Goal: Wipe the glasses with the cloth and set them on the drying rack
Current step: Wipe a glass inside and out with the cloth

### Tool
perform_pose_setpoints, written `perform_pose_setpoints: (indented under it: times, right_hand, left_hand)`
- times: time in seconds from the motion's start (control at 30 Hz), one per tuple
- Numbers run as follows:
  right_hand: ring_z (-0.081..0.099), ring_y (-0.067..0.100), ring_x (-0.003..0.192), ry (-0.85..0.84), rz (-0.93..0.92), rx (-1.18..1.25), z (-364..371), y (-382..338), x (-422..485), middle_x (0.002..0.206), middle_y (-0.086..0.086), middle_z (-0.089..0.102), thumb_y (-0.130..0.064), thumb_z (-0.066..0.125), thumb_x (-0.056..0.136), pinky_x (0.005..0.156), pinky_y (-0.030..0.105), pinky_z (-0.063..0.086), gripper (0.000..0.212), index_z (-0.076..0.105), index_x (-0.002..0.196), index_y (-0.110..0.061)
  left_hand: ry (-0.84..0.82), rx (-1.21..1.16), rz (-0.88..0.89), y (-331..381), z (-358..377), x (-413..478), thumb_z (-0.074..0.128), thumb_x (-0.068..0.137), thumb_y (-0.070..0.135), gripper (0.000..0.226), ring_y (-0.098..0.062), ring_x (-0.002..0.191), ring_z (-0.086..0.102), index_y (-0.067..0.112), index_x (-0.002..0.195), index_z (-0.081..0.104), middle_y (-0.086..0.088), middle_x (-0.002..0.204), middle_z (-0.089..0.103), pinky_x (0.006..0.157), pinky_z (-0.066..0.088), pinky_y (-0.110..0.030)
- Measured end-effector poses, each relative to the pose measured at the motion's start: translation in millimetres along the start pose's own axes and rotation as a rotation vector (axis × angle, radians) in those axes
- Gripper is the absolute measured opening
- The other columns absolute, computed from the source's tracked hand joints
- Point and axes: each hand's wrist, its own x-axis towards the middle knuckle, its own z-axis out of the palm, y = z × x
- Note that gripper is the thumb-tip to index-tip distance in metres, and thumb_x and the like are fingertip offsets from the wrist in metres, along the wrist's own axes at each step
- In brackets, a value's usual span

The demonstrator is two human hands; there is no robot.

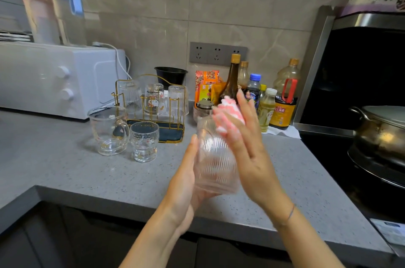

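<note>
Now your left hand [186, 180] holds the ribbed clear glass tumbler [215, 158] above the speckled grey counter [76, 169], grip clamped round it. Your right hand [247, 147], grip apart and fingers straight, presses the pink-and-white cloth [228, 114] against the tumbler's rim. 3 upturned glasses [154, 97] sit on the gold wire drying rack [183, 114].

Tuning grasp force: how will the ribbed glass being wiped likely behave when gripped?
The ribbed glass looks thin-walled and clear, so probably light but fragile. Its ridges should aid grip, though it may be slick if wet. The left hand holds it while the right hand presses the cloth on it, so likely rigid.
</note>
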Motion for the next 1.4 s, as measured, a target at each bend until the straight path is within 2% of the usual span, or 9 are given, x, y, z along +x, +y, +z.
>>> perform_pose_setpoints:
  times: [0.1, 0.23, 0.37, 0.5, 0.73, 0.9, 1.03, 1.27, 1.4]
  right_hand:
    - [-0.004, 0.002, 0.146, -0.025, 0.027, 0.005, -3, 3, 7, 0.157, -0.022, 0.012, -0.029, 0.035, 0.101, 0.121, 0.034, 0.006, 0.037, 0.047, 0.135, -0.038]
    - [-0.002, 0.007, 0.147, -0.046, -0.029, 0.000, 7, 1, -6, 0.157, -0.020, 0.015, -0.032, 0.034, 0.101, 0.119, 0.026, 0.005, 0.037, 0.044, 0.135, -0.042]
    - [-0.002, 0.017, 0.149, -0.083, -0.098, 0.014, 19, 0, -30, 0.159, -0.014, 0.016, -0.037, 0.032, 0.101, 0.120, 0.038, 0.007, 0.037, 0.045, 0.135, -0.041]
    - [-0.003, 0.021, 0.149, -0.115, -0.162, -0.009, 23, 2, -46, 0.159, -0.013, 0.015, -0.039, 0.033, 0.102, 0.117, 0.051, 0.007, 0.037, 0.045, 0.136, -0.044]
    - [-0.001, 0.019, 0.149, -0.053, -0.100, 0.008, 10, 9, -26, 0.160, -0.009, 0.014, -0.037, 0.034, 0.101, 0.120, 0.040, 0.006, 0.037, 0.048, 0.135, -0.038]
    - [0.002, 0.005, 0.147, 0.010, 0.059, 0.077, -9, 13, 5, 0.158, -0.020, 0.013, -0.028, 0.038, 0.101, 0.120, 0.049, 0.012, 0.035, 0.049, 0.132, -0.041]
    - [0.002, 0.010, 0.148, -0.011, -0.019, 0.021, 0, 10, -5, 0.158, -0.016, 0.018, -0.027, 0.038, 0.101, 0.121, 0.042, 0.010, 0.036, 0.048, 0.134, -0.038]
    - [0.001, 0.021, 0.149, -0.083, -0.125, 0.053, 19, 7, -41, 0.158, -0.010, 0.021, -0.039, 0.033, 0.101, 0.118, 0.049, 0.009, 0.037, 0.047, 0.135, -0.041]
    - [0.002, 0.021, 0.149, -0.105, -0.135, 0.023, 23, 6, -53, 0.157, -0.010, 0.023, -0.039, 0.034, 0.102, 0.117, 0.050, 0.009, 0.036, 0.052, 0.133, -0.036]
  left_hand:
    - [-0.035, -0.001, -0.020, -3, 0, -3, 0.041, 0.090, 0.062, 0.052, -0.017, 0.099, 0.070, 0.031, 0.126, 0.061, -0.005, 0.115, 0.071, 0.076, 0.055, -0.036]
    - [-0.025, -0.052, 0.025, -4, 0, -1, 0.051, 0.091, 0.054, 0.050, -0.019, 0.124, 0.057, 0.031, 0.135, 0.055, -0.002, 0.132, 0.062, 0.104, 0.041, -0.043]
    - [0.065, -0.130, 0.027, 0, -1, 2, 0.051, 0.085, 0.050, 0.038, -0.019, 0.097, 0.070, 0.028, 0.101, 0.077, -0.007, 0.106, 0.074, 0.084, 0.049, -0.037]
    - [0.013, -0.201, 0.026, 4, 1, 4, 0.052, 0.073, 0.048, 0.038, -0.016, 0.078, 0.073, 0.024, 0.073, 0.081, -0.007, 0.088, 0.076, 0.080, 0.050, -0.036]
    - [-0.007, -0.089, -0.003, 3, 2, 6, 0.048, 0.085, 0.050, 0.049, -0.020, 0.100, 0.070, 0.020, 0.117, 0.068, -0.010, 0.113, 0.072, 0.089, 0.049, -0.038]
    - [-0.047, -0.033, -0.093, 2, -1, 2, 0.049, 0.085, 0.051, 0.052, -0.022, 0.108, 0.067, 0.019, 0.123, 0.066, -0.008, 0.119, 0.069, 0.094, 0.048, -0.043]
    - [-0.030, -0.023, -0.080, -1, -2, 6, 0.048, 0.087, 0.064, 0.060, -0.024, 0.119, 0.061, 0.025, 0.131, 0.060, -0.006, 0.127, 0.066, 0.105, 0.043, -0.049]
    - [0.010, -0.144, -0.040, -3, -4, 11, 0.045, 0.081, 0.061, 0.049, -0.017, 0.080, 0.072, 0.027, 0.083, 0.081, -0.007, 0.095, 0.076, 0.077, 0.052, -0.035]
    - [0.022, -0.277, -0.098, -5, -7, 17, 0.048, 0.080, 0.066, 0.062, -0.025, 0.099, 0.070, 0.015, 0.101, 0.077, -0.012, 0.110, 0.072, 0.095, 0.048, -0.044]
